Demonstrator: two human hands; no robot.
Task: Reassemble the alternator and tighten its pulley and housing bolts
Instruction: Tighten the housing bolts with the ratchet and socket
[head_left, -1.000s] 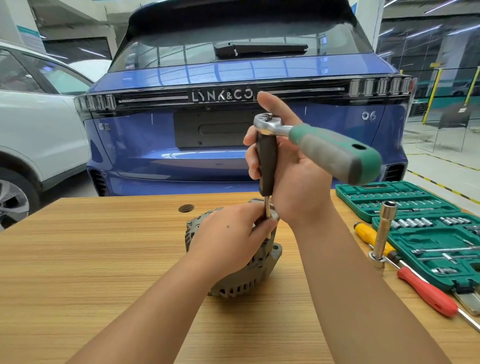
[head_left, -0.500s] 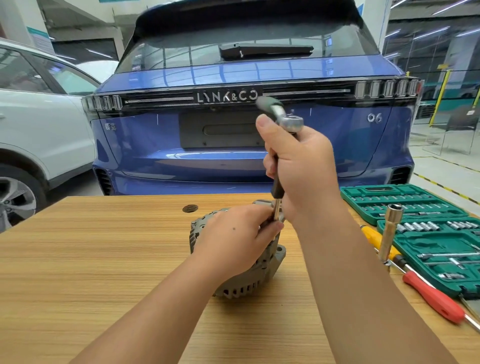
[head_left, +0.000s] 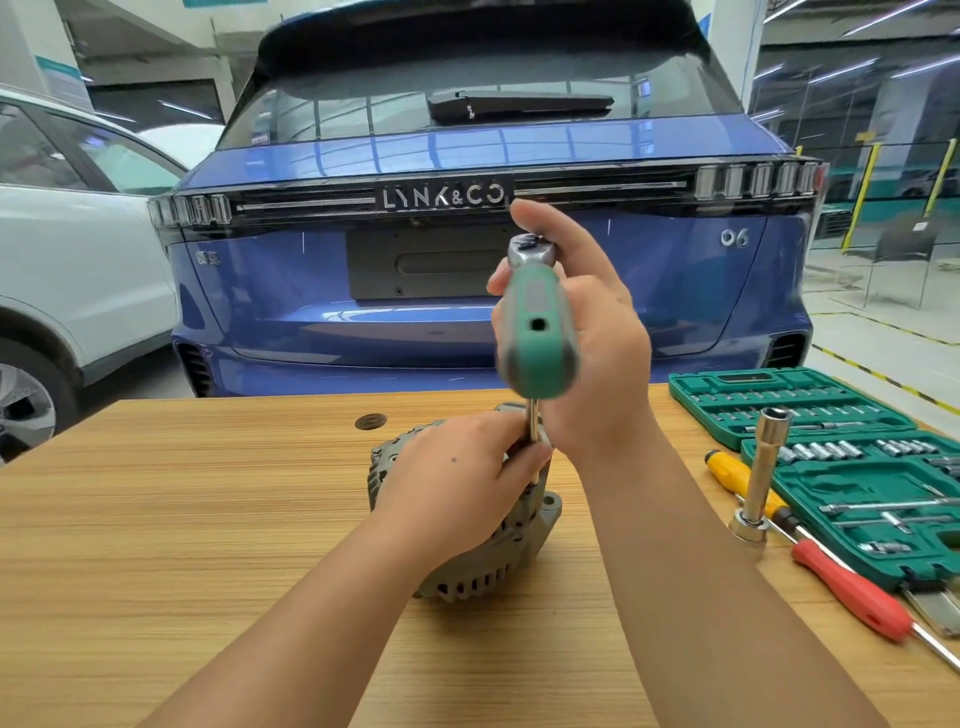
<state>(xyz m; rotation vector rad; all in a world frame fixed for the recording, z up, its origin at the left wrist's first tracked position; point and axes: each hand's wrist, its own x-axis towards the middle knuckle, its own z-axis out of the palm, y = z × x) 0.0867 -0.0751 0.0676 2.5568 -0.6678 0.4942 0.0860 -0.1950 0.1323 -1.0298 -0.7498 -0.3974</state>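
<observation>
A grey ribbed alternator (head_left: 483, 571) stands on the wooden table (head_left: 156, 545) in the middle. My left hand (head_left: 462, 478) covers its top and pinches the thin steel extension shaft (head_left: 533, 427) that stands upright on the housing. My right hand (head_left: 587, 343) grips the upper part of that shaft under the chrome ratchet head (head_left: 532, 249). The ratchet's green and grey handle (head_left: 537, 332) points toward me and is motion-blurred. The bolt under the shaft is hidden by my left hand.
An open green socket case (head_left: 810, 405) with several sockets lies at the right. In front of it stand a tall chrome deep socket (head_left: 763, 473) and lie a yellow screwdriver (head_left: 732, 470) and a red one (head_left: 852, 592). A blue car (head_left: 467, 156) is parked just beyond the table.
The ratchet handle has swung round: it pointed right, then away from me, and now points toward me. My left hand has stayed on the alternator, holding the shaft.
</observation>
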